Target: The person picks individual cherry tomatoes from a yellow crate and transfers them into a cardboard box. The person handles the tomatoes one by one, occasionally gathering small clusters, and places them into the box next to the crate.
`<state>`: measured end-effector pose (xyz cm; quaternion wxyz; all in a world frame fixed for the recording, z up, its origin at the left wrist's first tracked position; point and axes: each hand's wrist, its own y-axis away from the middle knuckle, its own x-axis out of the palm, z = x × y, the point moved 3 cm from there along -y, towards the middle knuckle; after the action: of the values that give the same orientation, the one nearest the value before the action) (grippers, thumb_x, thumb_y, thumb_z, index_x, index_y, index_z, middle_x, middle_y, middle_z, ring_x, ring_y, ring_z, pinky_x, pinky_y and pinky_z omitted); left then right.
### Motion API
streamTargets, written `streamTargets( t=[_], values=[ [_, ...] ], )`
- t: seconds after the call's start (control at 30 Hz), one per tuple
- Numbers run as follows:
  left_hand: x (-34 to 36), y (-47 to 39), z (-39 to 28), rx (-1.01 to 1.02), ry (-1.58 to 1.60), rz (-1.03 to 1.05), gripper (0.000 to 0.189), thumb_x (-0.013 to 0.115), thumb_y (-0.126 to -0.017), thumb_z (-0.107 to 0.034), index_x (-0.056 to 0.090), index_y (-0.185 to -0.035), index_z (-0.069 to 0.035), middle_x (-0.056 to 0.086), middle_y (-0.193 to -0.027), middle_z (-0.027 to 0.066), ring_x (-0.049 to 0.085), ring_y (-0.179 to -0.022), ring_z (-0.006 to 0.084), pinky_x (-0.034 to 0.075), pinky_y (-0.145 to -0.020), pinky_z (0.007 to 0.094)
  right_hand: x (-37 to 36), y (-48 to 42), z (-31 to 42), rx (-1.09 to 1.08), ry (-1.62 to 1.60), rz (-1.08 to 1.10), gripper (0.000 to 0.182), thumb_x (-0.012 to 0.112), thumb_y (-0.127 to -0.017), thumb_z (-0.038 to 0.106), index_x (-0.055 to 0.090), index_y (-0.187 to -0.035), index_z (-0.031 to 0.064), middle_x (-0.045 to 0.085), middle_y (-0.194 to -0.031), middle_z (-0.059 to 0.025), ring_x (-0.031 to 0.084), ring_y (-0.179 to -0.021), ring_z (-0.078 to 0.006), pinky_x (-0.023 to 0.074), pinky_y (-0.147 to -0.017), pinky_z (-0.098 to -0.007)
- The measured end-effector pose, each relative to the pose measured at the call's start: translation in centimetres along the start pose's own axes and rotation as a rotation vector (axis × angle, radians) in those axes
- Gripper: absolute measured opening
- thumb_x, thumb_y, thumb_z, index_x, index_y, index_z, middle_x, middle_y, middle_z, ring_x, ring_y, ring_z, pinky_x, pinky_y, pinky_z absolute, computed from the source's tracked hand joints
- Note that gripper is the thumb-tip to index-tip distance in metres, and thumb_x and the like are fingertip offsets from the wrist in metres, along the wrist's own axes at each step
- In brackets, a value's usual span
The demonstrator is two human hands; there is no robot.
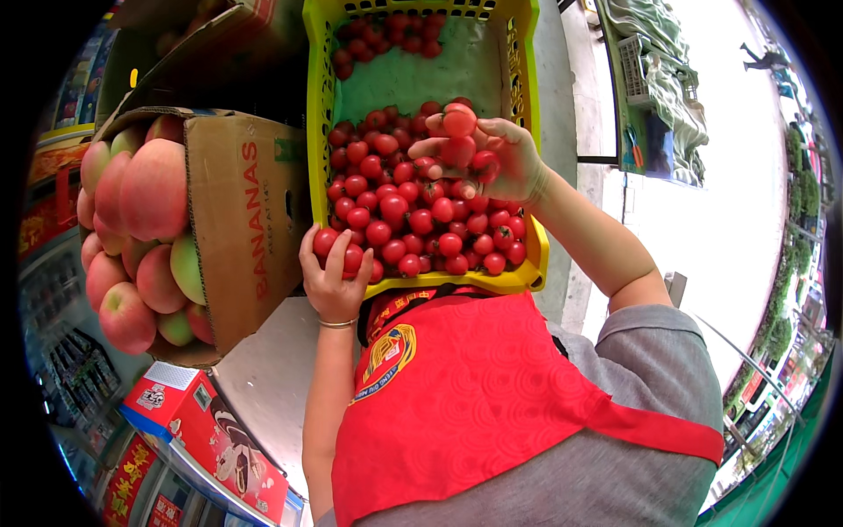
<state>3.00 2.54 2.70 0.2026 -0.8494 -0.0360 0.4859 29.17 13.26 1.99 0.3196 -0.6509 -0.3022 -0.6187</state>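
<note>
A yellow plastic crate [541, 253] stands right in front of me. Small red cherry tomatoes [421, 222] fill its near part in a loose heap. My left hand [334, 280] is at the near left corner, its fingers curled around a few tomatoes [325, 242] that overlap the rim. Above the heap, on the right, my right hand [507, 158] is turned palm inward and holds several tomatoes [459, 120] in its fingers and palm. A smaller cluster of tomatoes [395, 33] lies at the crate's far end, on the pale green bottom [435, 79].
Left of the crate, a cardboard box [247, 217] is packed with large pink and green apples [153, 191]. Another open carton [217, 49] stands behind it. A red printed box [217, 431] is at lower left. To the right, a table [612, 99] carries draped cloth [665, 79] and scissors [634, 148].
</note>
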Motion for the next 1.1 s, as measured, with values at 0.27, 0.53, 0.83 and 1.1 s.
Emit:
streamTargets(
  t=[0.27,0.53,0.83,1.1],
  values=[
    [0.2,0.3,0.3,0.0,0.01,-0.007,0.04,0.079,-0.072,-0.025,0.068,-0.108,-0.012,0.051,-0.124,0.0211,0.057,-0.106,0.0381,0.052,-0.085,0.0418,1.1,0.7,-0.2,0.024,0.336,-0.27,0.056,0.047,-0.095,0.039,0.044,-0.134,-0.0002,0.054,-0.124,-0.0207,0.062,-0.099,-0.0263,0.0578,-0.069,-0.032],
    [0.1,0.3,0.2,-0.014,0.034,0.013,0.039,0.079,-0.073,-0.019,0.067,-0.109,-0.01,0.05,-0.125,0.0207,0.056,-0.11,0.0374,0.05,-0.089,0.0419,-1.0,0.3,2.7,0.126,2.021,-0.606,0.045,0.07,-0.082,0.022,0.059,-0.122,0.0045,0.067,-0.095,-0.011,0.062,-0.083,-0.0189,0.0504,-0.073,-0.0295],
    [0.1,0.3,0.2,-0.002,0.006,0.001,0.039,0.08,-0.071,-0.025,0.069,-0.106,-0.012,0.051,-0.123,0.0205,0.058,-0.106,0.0372,0.053,-0.084,0.0411,-1.6,0.1,2.4,0.211,2.54,-0.647,0.032,0.067,-0.08,0.026,0.063,-0.109,0.0135,0.061,-0.094,-0.0104,0.062,-0.091,-0.0305,0.0509,-0.078,-0.0409],
    [0.2,0.3,0.2,-0.003,0.013,0.012,0.04,0.079,-0.072,-0.021,0.068,-0.108,-0.012,0.05,-0.125,0.0206,0.057,-0.107,0.0373,0.052,-0.087,0.0415,-2.6,1.2,4.5,0.379,2.611,-0.59,0.031,0.065,-0.082,0.021,0.061,-0.112,0.0151,0.062,-0.098,-0.0106,0.061,-0.092,-0.0307,0.0505,-0.08,-0.0405]
  ],
)
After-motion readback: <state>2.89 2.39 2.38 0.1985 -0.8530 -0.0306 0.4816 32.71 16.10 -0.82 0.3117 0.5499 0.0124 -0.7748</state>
